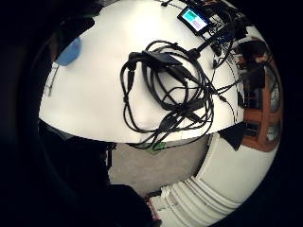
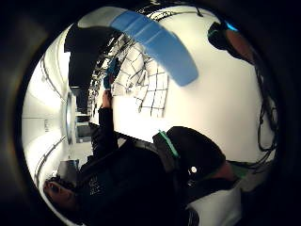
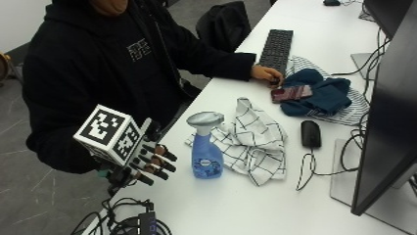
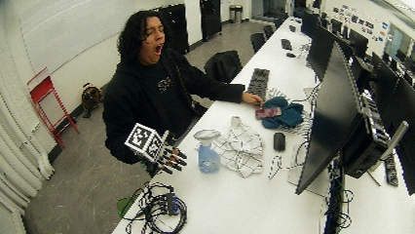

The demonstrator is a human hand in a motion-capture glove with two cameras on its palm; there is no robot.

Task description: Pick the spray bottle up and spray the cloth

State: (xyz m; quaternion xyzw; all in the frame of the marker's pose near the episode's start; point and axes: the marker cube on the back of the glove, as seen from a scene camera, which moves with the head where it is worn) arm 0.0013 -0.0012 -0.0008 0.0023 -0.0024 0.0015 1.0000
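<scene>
The gloved right hand (image 3: 151, 164) is being held just beside the spray bottle (image 3: 206, 147), its fingers (image 3: 165, 154) spread, straight and holding nothing.

In the outside view the bottle is being shown upright on the white counter (image 3: 261, 205), a little beyond the fingertips and apart from them, with the checked cloth (image 3: 257, 139) lying crumpled just past it, touching or nearly touching its far side. The hand is being kept at the counter's near edge, above a bundle of black cables (image 3: 130, 223); bare counter is lying open between the bundle and the bottle. The bundle is being seen whole only in the little-finger palm view (image 1: 165, 90). In the thumb-side palm view the bottle's blue body (image 2: 155, 40) is being shown close, with the cloth (image 2: 141, 84) behind it.
</scene>
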